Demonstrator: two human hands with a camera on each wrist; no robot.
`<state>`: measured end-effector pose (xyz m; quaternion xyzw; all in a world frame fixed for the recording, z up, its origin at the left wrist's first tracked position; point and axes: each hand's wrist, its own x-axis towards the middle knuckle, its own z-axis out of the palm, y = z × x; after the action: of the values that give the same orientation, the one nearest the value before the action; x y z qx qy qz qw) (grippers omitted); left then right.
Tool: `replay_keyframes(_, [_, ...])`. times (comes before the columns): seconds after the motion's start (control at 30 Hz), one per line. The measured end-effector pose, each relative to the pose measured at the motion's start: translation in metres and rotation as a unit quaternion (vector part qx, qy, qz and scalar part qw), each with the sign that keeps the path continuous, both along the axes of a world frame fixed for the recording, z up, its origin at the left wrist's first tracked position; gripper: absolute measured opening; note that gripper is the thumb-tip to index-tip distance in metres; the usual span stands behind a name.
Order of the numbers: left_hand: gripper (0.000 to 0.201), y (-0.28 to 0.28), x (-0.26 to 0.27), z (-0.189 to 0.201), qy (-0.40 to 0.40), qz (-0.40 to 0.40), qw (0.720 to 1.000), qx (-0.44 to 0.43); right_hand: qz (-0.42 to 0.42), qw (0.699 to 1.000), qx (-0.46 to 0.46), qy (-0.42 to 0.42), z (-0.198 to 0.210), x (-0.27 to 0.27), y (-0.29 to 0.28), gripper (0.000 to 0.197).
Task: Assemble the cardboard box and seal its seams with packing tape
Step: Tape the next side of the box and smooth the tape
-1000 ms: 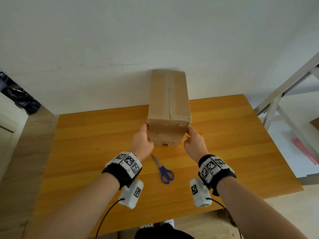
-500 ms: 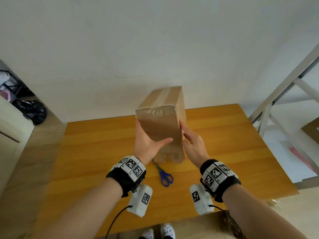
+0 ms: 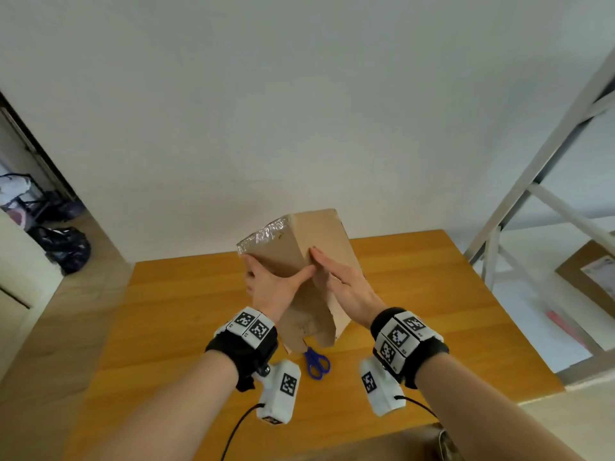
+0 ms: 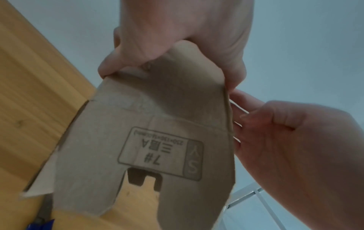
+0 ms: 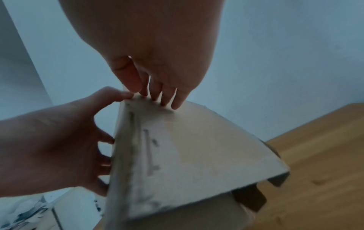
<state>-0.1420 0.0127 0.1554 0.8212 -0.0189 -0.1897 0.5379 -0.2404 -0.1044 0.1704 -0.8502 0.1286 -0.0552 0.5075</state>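
Note:
The brown cardboard box point(image 3: 324, 239) stands on end above the wooden table point(image 3: 166, 311), tilted, with shiny tape point(image 3: 266, 235) across its top end. Its lower flaps point(image 3: 311, 331) hang unfolded; the left wrist view shows a printed label on the box point(image 4: 157, 147). My left hand point(image 3: 271, 286) grips the box's left edge, thumb across the near face. My right hand point(image 3: 344, 284) presses flat on the right side with straight fingers. In the right wrist view the right hand's fingertips point(image 5: 175, 104) touch the box point(image 5: 197, 147) near its upper edge, opposite the left hand point(image 5: 49, 147).
Blue-handled scissors point(image 3: 316, 364) lie on the table just under the box's lower end. A white wall stands behind the table. A grey metal shelf frame point(image 3: 532, 194) rises at the right, and dark bags point(image 3: 66, 247) sit on the floor at the left.
The box went from lying flat on the table to being raised on end and turned. Both hands slid from its near end up onto its sides.

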Motion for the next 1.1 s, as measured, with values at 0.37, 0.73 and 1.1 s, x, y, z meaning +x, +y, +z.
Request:
replay_keyframes(0.37, [0.101,0.04,0.061,0.016,0.183,0.019,0.974,-0.129,-0.165,0.985,-0.016,0.046,-0.001,-0.011,-0.093,0.047])
replay_keyframes(0.73, [0.097,0.054,0.094,0.028,0.266,-0.077,0.947,-0.164,-0.175,0.944,0.275,0.049,-0.006,0.011,-0.106,0.037])
replay_keyframes(1.1, [0.06,0.049,0.105,0.035,0.27,-0.054,0.938,-0.211,-0.135,0.929,0.342,0.024,-0.007,0.018,-0.109,0.032])
